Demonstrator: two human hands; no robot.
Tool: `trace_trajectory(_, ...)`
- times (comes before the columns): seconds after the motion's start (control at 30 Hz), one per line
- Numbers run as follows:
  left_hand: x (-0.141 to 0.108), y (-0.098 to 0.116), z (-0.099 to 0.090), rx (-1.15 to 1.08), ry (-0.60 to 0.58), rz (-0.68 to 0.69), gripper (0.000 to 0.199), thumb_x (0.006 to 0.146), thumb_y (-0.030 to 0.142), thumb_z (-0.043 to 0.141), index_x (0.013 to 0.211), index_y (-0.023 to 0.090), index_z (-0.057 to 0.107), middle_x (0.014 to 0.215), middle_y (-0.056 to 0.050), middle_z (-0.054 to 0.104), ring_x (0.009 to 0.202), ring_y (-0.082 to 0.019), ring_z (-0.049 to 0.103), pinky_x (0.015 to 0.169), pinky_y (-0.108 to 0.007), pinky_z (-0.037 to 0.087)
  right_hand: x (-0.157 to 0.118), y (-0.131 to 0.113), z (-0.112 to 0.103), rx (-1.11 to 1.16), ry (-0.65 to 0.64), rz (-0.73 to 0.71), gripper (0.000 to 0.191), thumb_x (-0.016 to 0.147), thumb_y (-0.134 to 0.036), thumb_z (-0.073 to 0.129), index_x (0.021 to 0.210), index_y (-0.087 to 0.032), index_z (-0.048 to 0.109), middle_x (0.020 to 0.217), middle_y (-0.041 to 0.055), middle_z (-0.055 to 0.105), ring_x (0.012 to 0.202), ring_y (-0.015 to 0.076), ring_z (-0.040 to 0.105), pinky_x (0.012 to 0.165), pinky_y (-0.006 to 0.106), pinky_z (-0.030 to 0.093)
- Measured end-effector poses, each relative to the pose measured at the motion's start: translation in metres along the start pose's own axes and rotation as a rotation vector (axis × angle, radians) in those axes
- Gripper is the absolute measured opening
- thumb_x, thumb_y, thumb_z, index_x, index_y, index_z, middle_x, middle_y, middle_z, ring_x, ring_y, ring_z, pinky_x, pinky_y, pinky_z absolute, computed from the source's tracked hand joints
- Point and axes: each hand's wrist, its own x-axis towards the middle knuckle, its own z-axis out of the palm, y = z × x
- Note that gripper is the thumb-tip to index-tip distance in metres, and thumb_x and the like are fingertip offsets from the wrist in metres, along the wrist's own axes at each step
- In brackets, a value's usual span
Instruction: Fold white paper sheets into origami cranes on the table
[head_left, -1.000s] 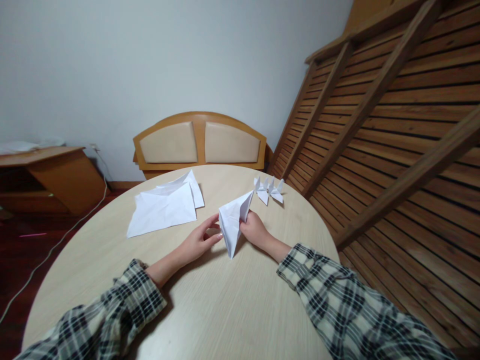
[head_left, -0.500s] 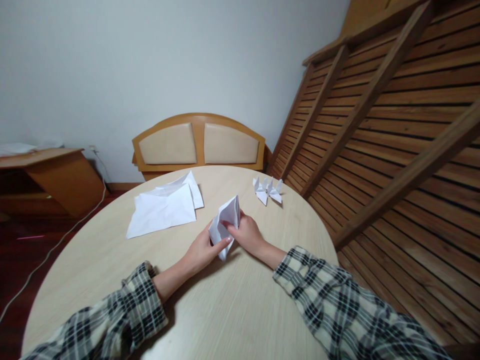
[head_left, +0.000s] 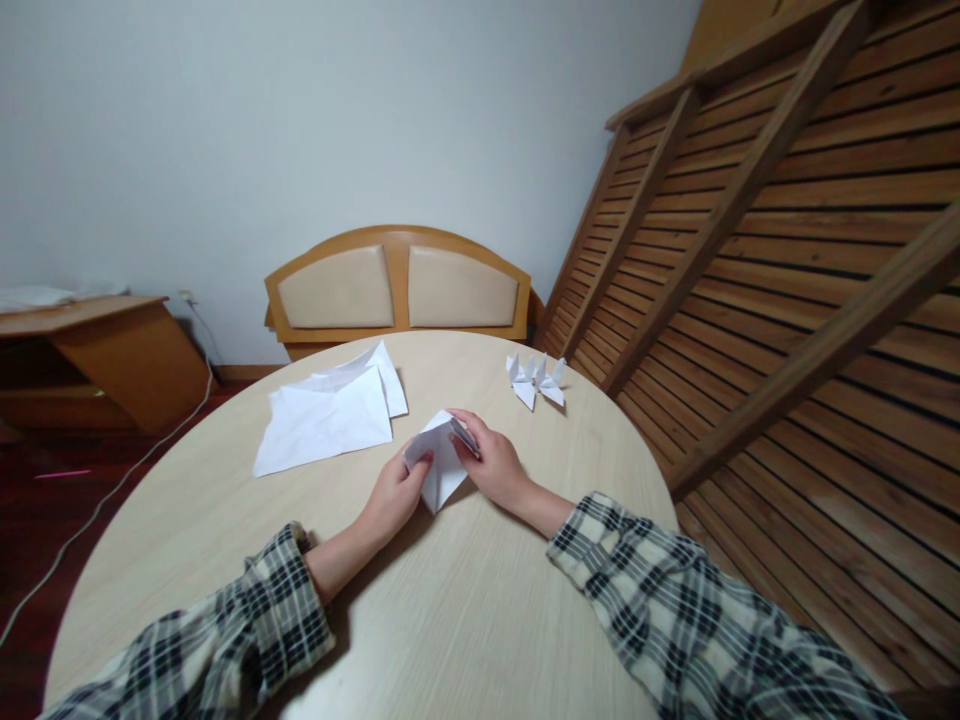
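Observation:
A folded piece of white paper (head_left: 439, 468) is held between my two hands just above the round table. My left hand (head_left: 397, 490) grips its left edge, with the thumb on the near face and the fingers mostly hidden behind. My right hand (head_left: 491, 460) pinches the right side, where a folded flap sticks up between thumb and fingers. Creases run down the middle of the paper to a point at the bottom. Beyond my right hand stand two small folded paper cranes (head_left: 536, 380), close together.
Loose sheets of white paper (head_left: 322, 425) lie at the back left of the pale wooden table (head_left: 480, 620). Behind the table is a padded headboard (head_left: 397, 285). A slatted wooden frame (head_left: 787, 280) leans along the right. A wooden desk (head_left: 120, 350) and a white cable (head_left: 135, 470) are at left.
The paper has turned and opened flatter, its face now toward me. My left thumb has drawn back to the left edge, and my right fingers have moved over the top right.

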Motion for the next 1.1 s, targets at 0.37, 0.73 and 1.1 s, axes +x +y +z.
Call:
trace_trajectory(0.37, 0.005, -0.011, -0.001, -0.300, 0.092, -0.149, 0.028, 0.078, 0.035, 0.060, 0.093, 0.013, 0.068, 0.098, -0.012, 0.072, 0.098, -0.028, 0.061, 0.084, -0.038, 0.048, -0.001, 0.006, 0.000, 0.061, -0.036, -0.095, 0.064, 0.075, -0.001, 0.045, 0.133, -0.030, 0.049, 0.133, 0.0030, 0.056, 0.116, 0.0203, 0.055, 0.100, 0.038, 0.043)
trace_trajectory(0.73, 0.010, -0.001, 0.002, -0.601, 0.081, -0.189, 0.038, 0.070, 0.027, 0.071, 0.105, 0.016, 0.071, 0.109, -0.011, 0.073, 0.100, -0.029, 0.065, 0.096, -0.040, 0.045, -0.001, 0.009, -0.002, 0.028, -0.071, -0.192, 0.063, 0.076, 0.002, 0.037, 0.127, -0.030, 0.056, 0.106, 0.0039, 0.060, 0.099, 0.0174, 0.056, 0.090, 0.036, 0.046)
trace_trajectory(1.1, 0.010, 0.008, 0.001, -0.646, 0.066, -0.245, 0.032, 0.069, 0.026, 0.071, 0.099, 0.013, 0.072, 0.106, -0.011, 0.073, 0.098, -0.027, 0.065, 0.090, -0.035, 0.049, 0.000, 0.010, -0.004, 0.098, -0.057, -0.193, 0.060, 0.071, 0.004, 0.036, 0.113, -0.026, 0.066, 0.097, 0.0037, 0.060, 0.093, 0.0166, 0.057, 0.085, 0.034, 0.045)
